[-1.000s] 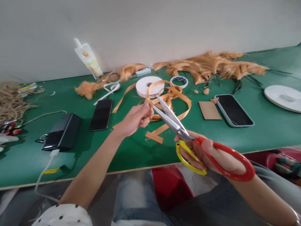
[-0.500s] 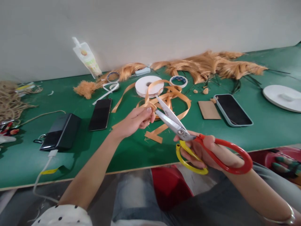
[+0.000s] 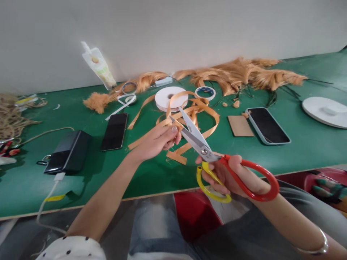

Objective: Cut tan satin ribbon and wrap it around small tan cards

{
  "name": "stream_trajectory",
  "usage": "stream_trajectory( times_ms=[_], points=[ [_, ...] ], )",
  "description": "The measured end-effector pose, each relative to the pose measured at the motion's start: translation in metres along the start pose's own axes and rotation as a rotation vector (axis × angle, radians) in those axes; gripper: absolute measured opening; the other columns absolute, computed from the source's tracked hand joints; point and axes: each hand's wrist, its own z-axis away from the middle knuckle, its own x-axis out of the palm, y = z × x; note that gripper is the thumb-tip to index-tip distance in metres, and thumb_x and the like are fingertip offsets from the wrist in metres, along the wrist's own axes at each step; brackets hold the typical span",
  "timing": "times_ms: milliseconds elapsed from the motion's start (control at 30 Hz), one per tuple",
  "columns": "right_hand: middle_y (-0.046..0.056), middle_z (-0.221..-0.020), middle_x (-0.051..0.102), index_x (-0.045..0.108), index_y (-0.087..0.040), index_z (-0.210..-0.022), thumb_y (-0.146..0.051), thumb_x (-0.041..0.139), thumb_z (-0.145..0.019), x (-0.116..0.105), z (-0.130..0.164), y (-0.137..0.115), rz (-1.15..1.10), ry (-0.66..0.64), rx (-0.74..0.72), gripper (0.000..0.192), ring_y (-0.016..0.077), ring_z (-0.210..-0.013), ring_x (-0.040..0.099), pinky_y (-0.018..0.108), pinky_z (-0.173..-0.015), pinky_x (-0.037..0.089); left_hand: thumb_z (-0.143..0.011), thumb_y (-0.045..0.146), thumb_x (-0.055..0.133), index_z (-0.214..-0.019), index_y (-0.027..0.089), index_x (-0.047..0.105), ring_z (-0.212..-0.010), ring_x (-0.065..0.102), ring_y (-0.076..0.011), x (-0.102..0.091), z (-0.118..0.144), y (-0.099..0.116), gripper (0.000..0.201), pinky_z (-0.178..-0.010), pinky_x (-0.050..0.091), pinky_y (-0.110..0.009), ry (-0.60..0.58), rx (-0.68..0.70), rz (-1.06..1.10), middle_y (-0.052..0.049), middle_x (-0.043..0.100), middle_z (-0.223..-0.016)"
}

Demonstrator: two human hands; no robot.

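Note:
My left hand pinches a tan ribbon between thumb and fingers. Loops of that ribbon lie behind the hand, in front of a white spool. My right hand is wrapped round the handles, one red and one yellow, of a pair of scissors. The blades are apart, and their tips are at the ribbon just beyond my left fingertips. A short cut piece of ribbon lies on the green table in front of the loops.
A phone and a black power bank lie to the left. On the right are a cardboard square, a phone in a pale case and a white disc. Bundles of tan fibre line the wall.
The scissors in my right hand have moved left and forward, so the open blades reach further over the ribbon at my left fingertips. My left hand still pinches the ribbon.

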Motion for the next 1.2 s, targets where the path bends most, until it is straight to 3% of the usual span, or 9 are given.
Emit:
stream_trajectory(
  times_ms=[267,467,700,1200],
  points=[
    [-0.004,-0.07,0.04,0.046,-0.023,-0.101,-0.074,0.032,-0.082,-0.003,0.001,0.007,-0.009,0.021,-0.035,0.056,0.0036,-0.041,0.027,0.021,-0.041,0.025,-0.09,0.054,0.041,-0.065,0.016,0.048,-0.043,0.024,-0.0052,0.001,-0.003,-0.005,0.046,-0.042,0.017,-0.022,0.04,0.026,0.021,0.005,0.028,-0.051],
    [-0.004,-0.067,0.044,0.049,-0.021,-0.102,-0.079,0.04,-0.073,0.001,-0.001,0.003,0.049,0.056,-0.041,0.066,0.003,-0.038,0.031,0.019,-0.038,0.028,-0.09,0.054,0.042,-0.064,0.016,0.048,-0.043,0.022,-0.0052,0.001,-0.002,-0.006,0.047,-0.042,0.016,-0.023,0.014,0.027,0.056,0.006,0.026,-0.051],
    [-0.007,-0.058,0.044,0.048,-0.019,-0.11,-0.071,0.048,-0.077,0.011,-0.003,-0.004,0.113,0.104,-0.055,0.062,0.0021,-0.032,0.027,0.017,-0.033,0.027,-0.09,0.052,0.043,-0.064,0.016,0.047,-0.042,0.019,-0.0041,0.0,-0.003,-0.005,0.045,-0.042,0.013,-0.023,-0.003,0.039,0.101,0.007,0.021,-0.052],
    [-0.008,-0.052,0.046,0.052,-0.015,-0.104,-0.068,0.05,-0.079,0.013,-0.003,0.001,0.105,0.106,-0.072,0.058,0.0013,-0.028,0.027,0.016,-0.029,0.025,-0.088,0.052,0.049,-0.064,0.016,0.046,-0.042,0.02,-0.0037,0.0,-0.002,-0.004,0.042,-0.041,0.015,-0.022,0.016,0.054,0.16,0.007,0.025,-0.053]
  ],
)
